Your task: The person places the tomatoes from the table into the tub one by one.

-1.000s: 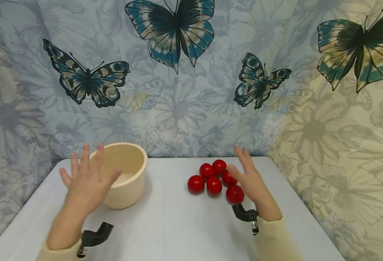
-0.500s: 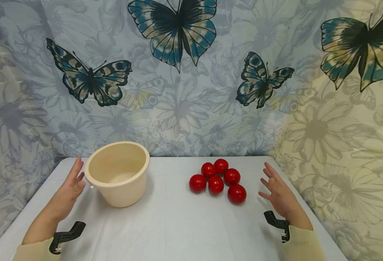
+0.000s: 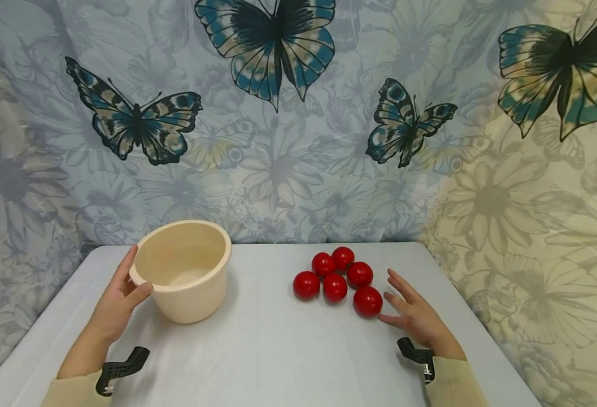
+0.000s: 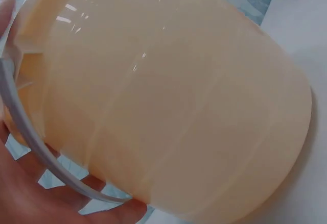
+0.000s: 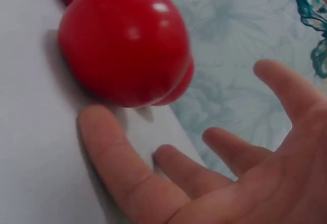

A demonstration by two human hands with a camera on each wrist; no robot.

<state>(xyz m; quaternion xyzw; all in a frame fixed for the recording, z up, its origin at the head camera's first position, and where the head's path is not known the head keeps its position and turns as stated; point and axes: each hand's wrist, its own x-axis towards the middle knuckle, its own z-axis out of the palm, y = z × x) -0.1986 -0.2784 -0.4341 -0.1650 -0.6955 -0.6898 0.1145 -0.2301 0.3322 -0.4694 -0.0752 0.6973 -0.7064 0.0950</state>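
Observation:
A cream bucket (image 3: 191,302) stands upright at the left of the white table, its grey handle (image 4: 38,142) hanging along the side. My left hand (image 3: 115,305) holds the bucket's near-left side, thumb at the rim and fingers spread round the wall. In the left wrist view, the fingers (image 4: 76,198) reach behind the handle. Several glossy red balls lie clustered right of centre. My right hand (image 3: 422,319) is right of the nearest red ball (image 3: 367,302), fingers spread and bent a little. In the right wrist view, one fingertip rests low beside that ball (image 5: 125,43); contact is unclear.
White cloth covers the table (image 3: 278,350). A butterfly-and-flower curtain (image 3: 288,169) hangs right behind its back edge and along the right side. Each wrist carries a black camera mount (image 3: 122,367).
Both hands came down from a raised, spread pose. The left has moved onto the bucket's side; the right swung out to the right, then back in beside the nearest red ball. Bucket and balls stayed put.

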